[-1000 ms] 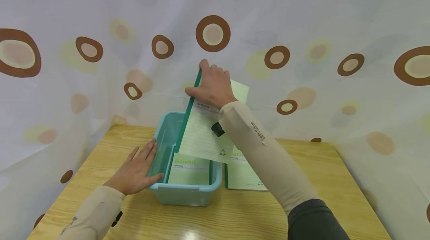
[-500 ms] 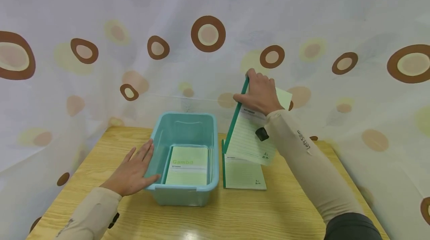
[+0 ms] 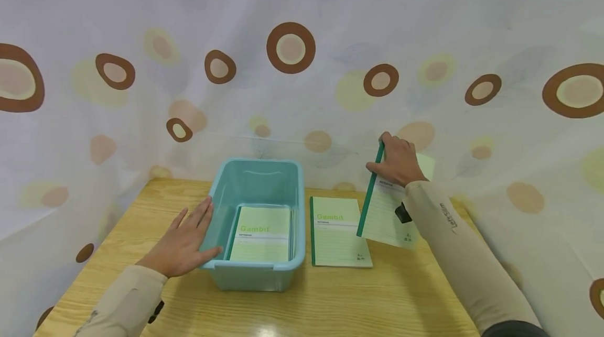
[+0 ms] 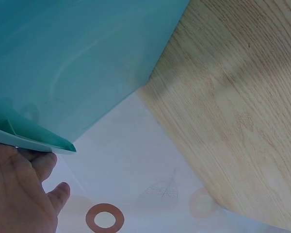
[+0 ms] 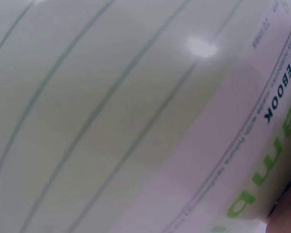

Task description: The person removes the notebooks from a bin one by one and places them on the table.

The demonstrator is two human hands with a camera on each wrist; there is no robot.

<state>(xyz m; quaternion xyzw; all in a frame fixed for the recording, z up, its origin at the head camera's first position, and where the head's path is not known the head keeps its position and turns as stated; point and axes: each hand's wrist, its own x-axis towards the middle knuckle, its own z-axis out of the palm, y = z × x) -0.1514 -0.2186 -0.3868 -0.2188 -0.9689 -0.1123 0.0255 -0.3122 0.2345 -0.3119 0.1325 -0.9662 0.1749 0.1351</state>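
My right hand (image 3: 400,163) grips a pale green notebook (image 3: 384,214) near its top, with the thumb at the dark green spine. The notebook hangs tilted above the table's right half, and its printed cover fills the right wrist view. Fingers spread and straight, my left hand (image 3: 181,247) rests on the left rim of a light blue plastic bin (image 3: 252,278). Inside the bin lies a notebook (image 3: 262,232) marked Gambit, with further edges visible at its right side. Another Gambit notebook (image 3: 336,240) lies flat on the table, between the bin and the held one.
The wooden table (image 3: 302,311) backs onto a pale curtain (image 3: 424,28) with brown ring patterns, which also hangs along both sides. In the left wrist view, the bin's wall (image 4: 102,63) stands beside bare wood grain (image 4: 242,107).
My right hand has carried the notebook out from over the bin, rightward past the notebook on the table, and lowered it somewhat. My left hand has stayed at the bin's rim.
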